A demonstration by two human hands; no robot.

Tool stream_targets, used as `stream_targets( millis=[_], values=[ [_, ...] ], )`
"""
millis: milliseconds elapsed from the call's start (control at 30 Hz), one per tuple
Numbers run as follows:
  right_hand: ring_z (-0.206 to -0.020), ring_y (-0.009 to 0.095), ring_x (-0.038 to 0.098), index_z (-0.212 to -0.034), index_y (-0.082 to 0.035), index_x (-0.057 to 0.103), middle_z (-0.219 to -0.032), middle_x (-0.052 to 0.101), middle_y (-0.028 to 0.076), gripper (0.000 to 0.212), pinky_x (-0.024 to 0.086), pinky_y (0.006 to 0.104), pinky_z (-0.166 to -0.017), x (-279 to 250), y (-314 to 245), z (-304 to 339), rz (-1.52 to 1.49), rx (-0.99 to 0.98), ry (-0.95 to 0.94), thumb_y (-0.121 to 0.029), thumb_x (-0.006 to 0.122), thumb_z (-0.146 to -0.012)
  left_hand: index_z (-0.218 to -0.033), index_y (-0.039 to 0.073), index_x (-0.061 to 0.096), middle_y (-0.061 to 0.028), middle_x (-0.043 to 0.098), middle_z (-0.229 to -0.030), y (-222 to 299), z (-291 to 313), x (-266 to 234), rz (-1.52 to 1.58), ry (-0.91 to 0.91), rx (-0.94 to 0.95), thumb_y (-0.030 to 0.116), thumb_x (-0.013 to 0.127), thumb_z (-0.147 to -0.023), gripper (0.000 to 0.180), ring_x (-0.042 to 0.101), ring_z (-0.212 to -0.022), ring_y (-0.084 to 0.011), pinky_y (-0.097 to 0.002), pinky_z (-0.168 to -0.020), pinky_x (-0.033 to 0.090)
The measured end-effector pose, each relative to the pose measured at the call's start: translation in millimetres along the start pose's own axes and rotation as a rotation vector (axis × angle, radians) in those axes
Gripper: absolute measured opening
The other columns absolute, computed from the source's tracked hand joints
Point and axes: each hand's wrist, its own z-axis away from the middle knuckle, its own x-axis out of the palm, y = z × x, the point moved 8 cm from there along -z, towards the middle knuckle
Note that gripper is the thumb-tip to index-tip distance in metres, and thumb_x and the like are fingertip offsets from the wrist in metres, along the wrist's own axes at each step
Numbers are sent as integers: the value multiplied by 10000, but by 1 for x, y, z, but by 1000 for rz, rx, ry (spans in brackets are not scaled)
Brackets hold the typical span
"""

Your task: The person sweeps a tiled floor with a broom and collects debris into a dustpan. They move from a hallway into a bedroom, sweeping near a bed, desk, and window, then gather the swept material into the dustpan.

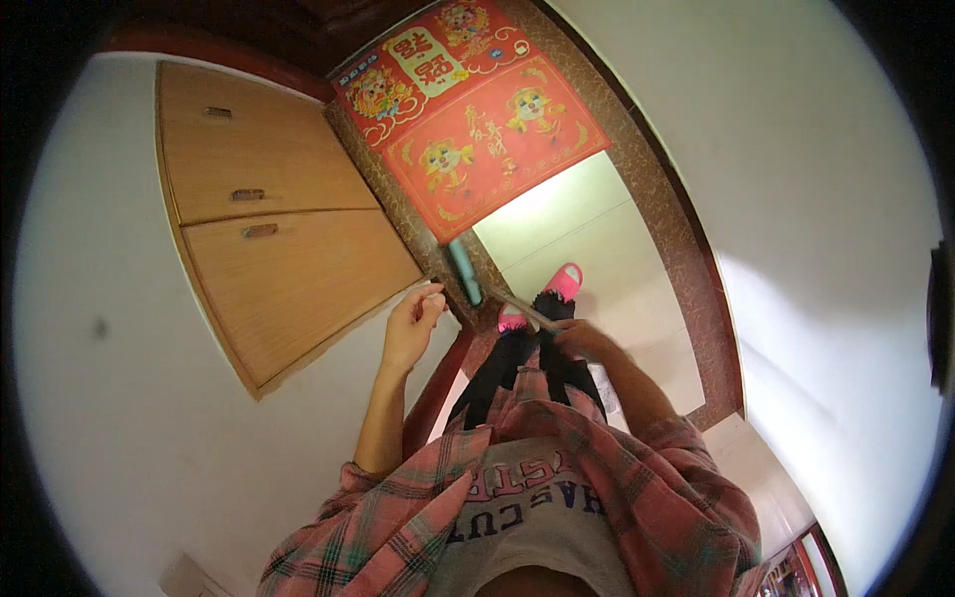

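My right hand (585, 343) is closed round the thin handle of a long-handled cleaning tool. The handle slants down and away to the left, to a narrow teal head (464, 273) at floor level, beside the mat's near corner. Blur leaves it unclear whether this is a mop or a broom. On the left, my left hand (411, 323) is raised in front of the white wall, its fingers loosely bent and a little apart, and nothing shows in it. Below, my feet stand on the floor in pink slippers (564, 283).
A red patterned mat (497, 149) lies ahead, against a dark doorway. On the left, a wooden cabinet (298, 269) with small metal handles is set into the white wall. Pale floor tiles (617, 259) with a brown speckled border run along the right wall (796, 199).
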Motion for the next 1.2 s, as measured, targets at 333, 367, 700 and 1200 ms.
stream_targets(
  millis=[333, 367, 700, 1200],
  values=[
    [-360, 141, 409, -1153, -134, 317, -513, 426, 62, 458, 356, 295, -300, -10, 58, 144, -273, 6, 505, -57, 492, -737, -990, 20, 525, -17, 557, -767, 10, 2, -12, 35, -36, 56, 200, 506, -813, 253, 466, -647, -64, -194, -568, 375],
    [-358, 147, 411, -1127, -119, 321, -508, 424, 61, 440, 357, 294, -303, 2, 50, 139, -228, -38, 485, -51, 494, -729, -994, 19, 522, -21, 557, -773, 14, 2, -11, 30, -51, 61, 202, 504, -814, 257, 472, -659, -67, -195, -574, 376],
    [-457, 157, 487, -941, -54, 535, -591, 511, 69, 269, 400, 285, -412, -25, 72, 11, -201, -164, 275, -70, 551, -672, -1027, 6, 497, -49, 548, -845, 37, 29, 45, -107, -141, 80, 213, 479, -831, 286, 491, -731, -95, -216, -621, 383],
    [-315, 150, 410, -1068, -40, 403, -474, 437, 59, 395, 330, 277, -269, -86, 113, 202, -641, -174, 572, -30, 532, -696, -1028, -15, 488, -36, 544, -801, 65, 50, 99, -76, -183, 184, 170, 494, -820, 279, 496, -711, -83, -205, -642, 409]
  ],
)
